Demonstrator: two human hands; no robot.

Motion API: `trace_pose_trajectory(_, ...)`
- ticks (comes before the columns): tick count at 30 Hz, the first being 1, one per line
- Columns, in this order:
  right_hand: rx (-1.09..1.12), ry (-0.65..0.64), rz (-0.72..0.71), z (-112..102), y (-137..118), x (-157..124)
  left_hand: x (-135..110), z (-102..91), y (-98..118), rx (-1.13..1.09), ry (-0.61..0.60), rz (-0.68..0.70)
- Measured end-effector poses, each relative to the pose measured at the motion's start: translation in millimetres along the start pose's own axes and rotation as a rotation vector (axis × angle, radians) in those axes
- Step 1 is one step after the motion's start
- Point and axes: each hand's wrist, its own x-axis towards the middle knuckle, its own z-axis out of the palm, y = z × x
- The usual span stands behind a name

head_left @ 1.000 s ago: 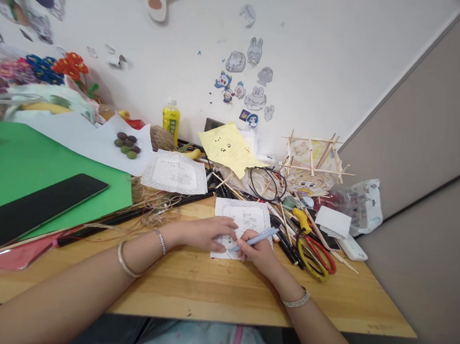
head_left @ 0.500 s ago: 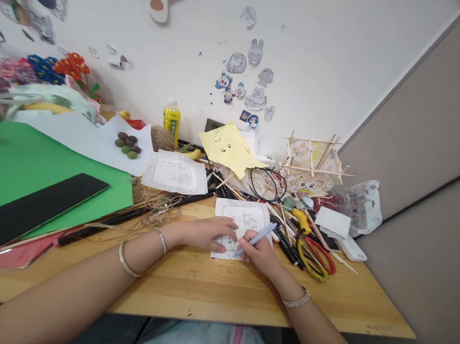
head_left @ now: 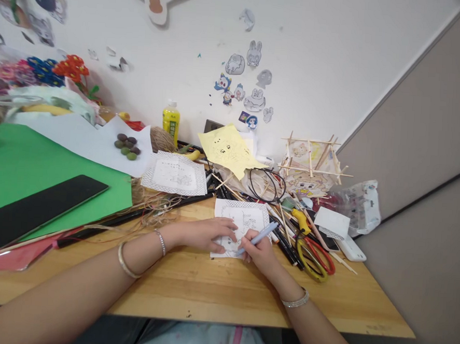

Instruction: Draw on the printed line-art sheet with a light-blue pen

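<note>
A small white sheet of paper (head_left: 246, 212) with a patterned border and line drawing lies on the wooden table (head_left: 191, 289). My left hand (head_left: 206, 234) rests on the sheet's left part, fingers stretched out and apart. In my right hand (head_left: 259, 251) is a light blue pen (head_left: 264, 233), gripped between thumb and fingers. Its tip points down at the lower edge of the drawing. A second bordered sheet (head_left: 174, 174) lies behind my left hand, over string and black sticks.
Scissors (head_left: 316, 257), markers (head_left: 287, 248) and a yellow-handled tool (head_left: 301, 220) crowd the right. A stick frame (head_left: 311, 166) stands behind them. A yellow paper (head_left: 231, 150) and a yellow bottle (head_left: 171, 121) are at the back. A black tablet (head_left: 44, 207) lies on green card (head_left: 5, 153).
The pen tip and my right hand have shifted slightly to the right along the sheet's lower edge. My left hand stays in place on the paper.
</note>
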Motion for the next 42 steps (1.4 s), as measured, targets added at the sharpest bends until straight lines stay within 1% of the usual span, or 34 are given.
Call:
trace_pose_trajectory(6, 0.037, 0.015, 0.014, 0.3, -2.5, -0.1, -0.3, 0.9, -0.4, -0.005, 0.008, 0.003)
trace_pose_trajectory(12, 0.022, 0.004, -0.008, 1.7, -0.6, 0.8, -0.2, 0.9, -0.4, -0.020, 0.031, 0.009)
trace_pose_trajectory(18, -0.011, -0.007, -0.016, -0.2, 1.3, 0.6, -0.4, -1.2, 2.3, -0.009, 0.003, -0.010)
trace_pose_trajectory(24, -0.007, 0.005, -0.009, -0.3, 0.3, 0.1, -0.4, 0.3, 0.6, -0.022, 0.027, 0.002)
trace_pose_trajectory(37, -0.017, 0.006, 0.020, -0.3, -1.9, 1.2, -0.3, -0.2, 1.5, -0.007, 0.009, -0.010)
trace_pose_trajectory(42, -0.031, 0.034, 0.021, -0.4, -1.3, 0.9, -0.6, 0.4, 0.3, 0.006, 0.006, -0.009)
